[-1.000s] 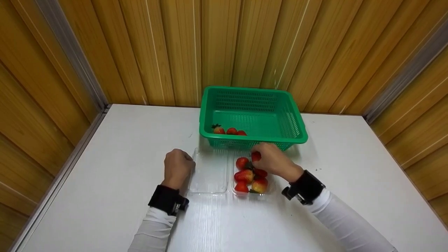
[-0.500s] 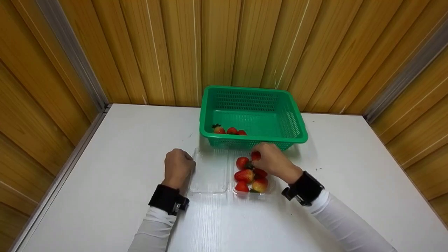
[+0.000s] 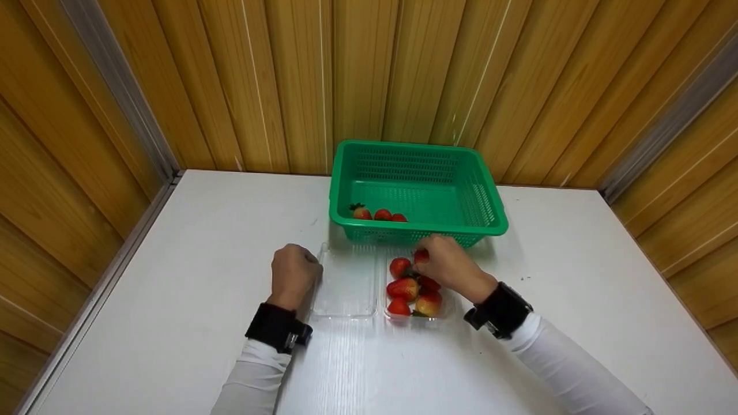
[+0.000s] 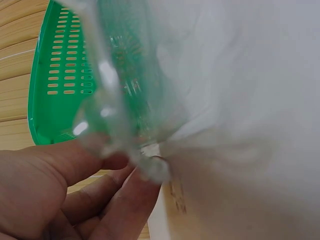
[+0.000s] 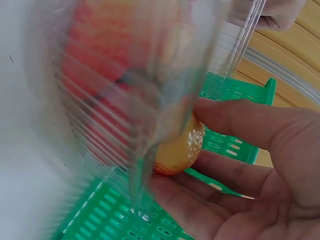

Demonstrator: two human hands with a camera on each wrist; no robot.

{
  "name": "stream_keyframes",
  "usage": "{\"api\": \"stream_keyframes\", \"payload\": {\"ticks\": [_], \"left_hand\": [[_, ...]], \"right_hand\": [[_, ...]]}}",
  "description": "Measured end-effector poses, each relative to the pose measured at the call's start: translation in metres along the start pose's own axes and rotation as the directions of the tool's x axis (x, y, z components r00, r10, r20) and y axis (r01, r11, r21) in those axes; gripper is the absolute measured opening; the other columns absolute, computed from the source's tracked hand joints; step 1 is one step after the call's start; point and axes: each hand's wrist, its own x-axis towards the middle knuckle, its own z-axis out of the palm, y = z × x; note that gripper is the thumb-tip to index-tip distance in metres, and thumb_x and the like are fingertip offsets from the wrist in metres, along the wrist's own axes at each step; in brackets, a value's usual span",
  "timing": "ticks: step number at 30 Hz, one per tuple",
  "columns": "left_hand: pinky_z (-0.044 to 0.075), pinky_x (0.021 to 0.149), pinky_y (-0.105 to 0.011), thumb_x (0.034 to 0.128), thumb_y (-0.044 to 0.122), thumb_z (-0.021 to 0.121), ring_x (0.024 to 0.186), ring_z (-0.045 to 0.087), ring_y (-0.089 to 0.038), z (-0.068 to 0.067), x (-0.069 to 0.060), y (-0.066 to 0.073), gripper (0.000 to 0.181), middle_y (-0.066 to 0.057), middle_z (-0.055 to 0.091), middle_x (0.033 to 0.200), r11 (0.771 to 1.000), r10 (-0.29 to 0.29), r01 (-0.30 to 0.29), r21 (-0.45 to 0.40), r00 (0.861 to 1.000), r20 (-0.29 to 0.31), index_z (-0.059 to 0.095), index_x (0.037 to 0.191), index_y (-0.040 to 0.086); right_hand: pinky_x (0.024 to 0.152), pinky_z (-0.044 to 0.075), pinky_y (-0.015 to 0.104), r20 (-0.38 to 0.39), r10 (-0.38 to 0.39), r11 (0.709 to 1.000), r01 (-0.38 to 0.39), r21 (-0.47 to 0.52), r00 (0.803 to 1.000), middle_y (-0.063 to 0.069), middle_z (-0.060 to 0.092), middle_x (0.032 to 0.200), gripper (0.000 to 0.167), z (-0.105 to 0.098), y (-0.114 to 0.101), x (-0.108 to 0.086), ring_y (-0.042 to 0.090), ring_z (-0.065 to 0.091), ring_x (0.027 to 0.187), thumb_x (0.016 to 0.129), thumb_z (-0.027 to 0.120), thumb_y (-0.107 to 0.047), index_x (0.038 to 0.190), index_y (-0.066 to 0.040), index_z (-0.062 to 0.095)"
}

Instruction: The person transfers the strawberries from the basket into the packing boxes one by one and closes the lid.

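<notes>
A clear plastic clamshell box lies open on the table, its lid half (image 3: 346, 288) to the left and its filled half to the right. My left hand (image 3: 294, 276) pinches the lid's left edge between thumb and finger, and its fingers (image 4: 127, 200) show against the plastic in the left wrist view. Several red strawberries (image 3: 402, 289) lie in the right half. At that half's far right corner my right hand (image 3: 452, 268) holds a strawberry (image 5: 179, 150) between thumb and fingers, partly behind the clear wall in the right wrist view.
Behind the box stands a green plastic basket (image 3: 418, 226) with a few strawberries (image 3: 382, 215) showing near its front left corner. The white table (image 3: 219, 248) is enclosed by wood-look panels (image 3: 357, 86) at the back and sides.
</notes>
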Motion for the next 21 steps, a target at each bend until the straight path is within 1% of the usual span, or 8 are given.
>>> {"api": "stream_keyframes", "payload": {"ticks": [2,6,9,13,16,19,21], "left_hand": [[0.053,0.057,-0.039,0.0693,-0.011,0.062,0.066,0.066,-0.028,-0.0001,0.0001,0.0001,0.021,-0.010,0.072,0.067,1.000,0.001,-0.001,0.000,1.000,-0.003,0.077,0.063,0.002],[0.051,0.055,-0.037,0.0693,-0.012,0.062,0.065,0.067,-0.028,-0.0003,-0.0001,-0.0002,0.021,-0.010,0.072,0.066,1.000,0.005,-0.005,-0.010,1.000,-0.002,0.077,0.063,0.001],[0.051,0.055,-0.036,0.0693,-0.012,0.063,0.066,0.068,-0.028,0.0002,-0.0002,-0.0010,0.020,-0.010,0.072,0.067,1.000,0.007,-0.007,-0.013,1.000,0.000,0.078,0.064,0.000],[0.051,0.056,-0.037,0.0692,-0.012,0.063,0.067,0.068,-0.029,0.0010,0.0002,-0.0022,0.020,-0.010,0.072,0.067,1.000,0.009,-0.009,-0.007,1.000,-0.003,0.078,0.064,0.001],[0.052,0.056,-0.037,0.0692,-0.011,0.063,0.067,0.067,-0.028,0.0011,0.0007,-0.0025,0.019,-0.010,0.072,0.067,1.000,0.007,-0.007,-0.003,1.000,-0.002,0.078,0.064,0.001],[0.052,0.056,-0.037,0.0691,-0.011,0.063,0.066,0.066,-0.027,0.0009,0.0007,-0.0022,0.019,-0.010,0.072,0.067,1.000,0.007,-0.007,-0.004,1.000,-0.002,0.078,0.064,0.001],[0.052,0.056,-0.037,0.0690,-0.011,0.063,0.066,0.066,-0.027,0.0007,0.0005,-0.0020,0.019,-0.010,0.072,0.066,1.000,0.010,-0.010,-0.009,1.000,-0.002,0.077,0.064,0.000]], "right_hand": [[0.073,0.053,0.039,-0.009,-0.019,1.000,0.019,0.008,1.000,0.007,0.066,0.088,0.015,0.0005,0.0011,0.0005,0.024,0.058,0.081,0.087,0.076,0.003,0.102,0.005,0.077],[0.068,0.049,0.036,-0.025,-0.050,0.999,0.050,0.005,0.998,0.005,0.061,0.081,0.008,0.0012,0.0022,0.0006,0.022,0.055,0.077,0.085,0.074,0.004,0.093,0.002,0.075],[0.066,0.046,0.035,-0.029,-0.055,0.998,0.055,0.008,0.998,0.004,0.059,0.078,0.005,0.0020,0.0021,0.0007,0.022,0.053,0.075,0.084,0.074,0.004,0.089,0.001,0.074],[0.061,0.043,0.032,-0.021,-0.045,0.998,0.045,0.031,0.999,0.002,0.056,0.074,0.006,0.0024,0.0019,0.0012,0.019,0.052,0.069,0.085,0.072,0.003,0.084,-0.003,0.072],[0.060,0.042,0.030,-0.011,-0.023,0.999,0.023,0.045,1.000,0.000,0.053,0.072,0.007,0.0023,0.0012,0.0013,0.018,0.051,0.068,0.087,0.072,0.002,0.083,-0.003,0.071],[0.062,0.043,0.032,0.000,0.010,0.999,-0.010,0.050,1.000,0.001,0.053,0.075,0.002,0.0021,0.0002,0.0014,0.019,0.052,0.071,0.089,0.075,0.000,0.089,-0.001,0.073],[0.064,0.044,0.033,0.004,0.019,0.999,-0.019,0.043,1.000,0.002,0.054,0.077,0.004,0.0021,0.0002,0.0015,0.020,0.052,0.074,0.089,0.076,-0.001,0.092,0.001,0.074]]}}
